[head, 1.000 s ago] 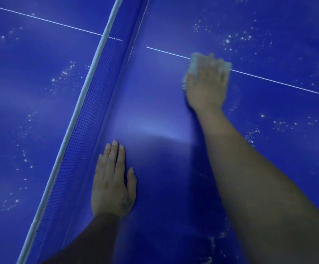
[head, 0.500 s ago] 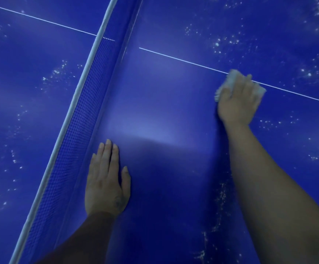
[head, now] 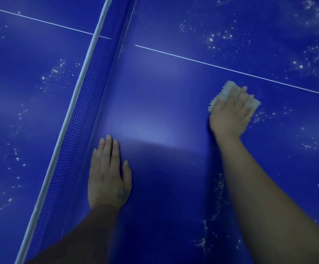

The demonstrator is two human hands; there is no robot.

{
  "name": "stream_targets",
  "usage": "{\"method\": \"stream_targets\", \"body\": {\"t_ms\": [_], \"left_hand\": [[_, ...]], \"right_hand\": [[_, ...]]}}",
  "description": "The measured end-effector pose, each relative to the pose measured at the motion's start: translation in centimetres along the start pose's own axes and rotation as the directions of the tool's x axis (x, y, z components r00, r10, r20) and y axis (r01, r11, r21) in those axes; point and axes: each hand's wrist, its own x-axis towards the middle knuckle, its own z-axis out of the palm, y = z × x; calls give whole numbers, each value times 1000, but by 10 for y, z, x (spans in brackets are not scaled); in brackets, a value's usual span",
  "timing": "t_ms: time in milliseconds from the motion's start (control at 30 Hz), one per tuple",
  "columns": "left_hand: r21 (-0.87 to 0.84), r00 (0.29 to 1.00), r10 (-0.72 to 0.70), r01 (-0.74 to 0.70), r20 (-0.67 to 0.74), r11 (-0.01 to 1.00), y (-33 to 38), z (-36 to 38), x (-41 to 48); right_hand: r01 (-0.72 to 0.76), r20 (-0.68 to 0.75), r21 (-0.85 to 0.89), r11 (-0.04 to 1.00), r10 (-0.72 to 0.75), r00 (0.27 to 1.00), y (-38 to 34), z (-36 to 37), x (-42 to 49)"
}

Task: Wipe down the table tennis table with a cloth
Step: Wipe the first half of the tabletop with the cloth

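Right hand (head: 231, 115), fingers extended, presses the cloth (head: 225, 90) flat on the table (head: 164, 92), well right of the net (head: 78, 130). Left hand (head: 107, 174) rests flat, fingers straight, just beside the net, holding nothing.

Two hands (head: 109, 174) (head: 231, 115), one cloth (head: 226, 89), one net (head: 74, 134), one table (head: 164, 103).

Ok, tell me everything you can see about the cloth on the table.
The cloth is small, off-white and fluffy, like a looped terry or microfibre rag. It lies bunched flat on the blue table, just on the near side of the white line. The right hand presses down on it with flat fingers and covers most of it, so only its far edge and two corners show. Beside it, white specks dot the table.
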Motion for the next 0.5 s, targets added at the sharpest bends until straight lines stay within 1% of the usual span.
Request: {"method": "stream_targets", "body": {"t_ms": [33, 67, 100, 133, 167, 200, 233, 267, 300, 333, 367, 400, 433, 467, 500], "left_hand": [[2, 1000, 1, -1, 0, 1000, 0, 0, 0], [6, 1000, 0, 0, 0, 1000, -1, 1, 0], [8, 1000, -1, 1, -1, 1000, -2, 1, -1], [9, 1000, 0, 0, 0, 1000, -2, 1, -1], [7, 1000, 1, -1, 4, 1000, -2, 1, -1], [4, 1000, 3, -3, 8, 1000, -2, 1, -1], [1, 1000, 4, -4, 9, 1000, -2, 1, -1], [-1, 1000, 3, -3, 11, 1000, -2, 1, 0], [-2, 1000, -1, 1, 16, 1000, -1, 0, 0], [-4, 1000, -4, 4, 20, 1000, -1, 0, 0], [-6, 1000, -5, 5, 21, 1000, 0, -1, 0], [-7, 1000, -5, 5, 20, 1000, 0, -2, 0], [-6, 1000, -4, 4, 19, 1000, 0, -3, 1], [-3, 1000, -4, 4, 21, 1000, 0, -3, 1], [-1, 1000, -5, 5, 23, 1000, 0, -4, 1]], "right_hand": [[105, 3, -38, 994, -105, 994, -10, 4, -16], [259, 16, -53, 964, -259, 966, -19, 9, -31], [413, 32, -42, 910, -412, 911, -23, 12, -44], [533, 52, -39, 845, -531, 846, -21, 14, -53], [606, 58, -41, 794, -604, 795, -15, 16, -55], [615, 52, -47, 787, -613, 789, -6, 16, -52], [554, 41, -63, 830, -553, 832, 5, 15, -46], [438, 31, -70, 896, -437, 899, 14, 14, -39], [289, 22, -53, 956, -288, 957, 20, 11, -34], [151, 11, -21, 988, -151, 988, 20, 9, -32], [84, -9, -4, 996, -84, 996, 12, 8, -38], [108, -23, -15, 994, -109, 994, -2, 8, -51], [217, -33, -39, 975, -218, 975, -15, 12, -68], [375, -19, -50, 925, -377, 926, -27, 17, -89], [532, 6, -49, 845, -532, 847, -32, 23, -107]]}}
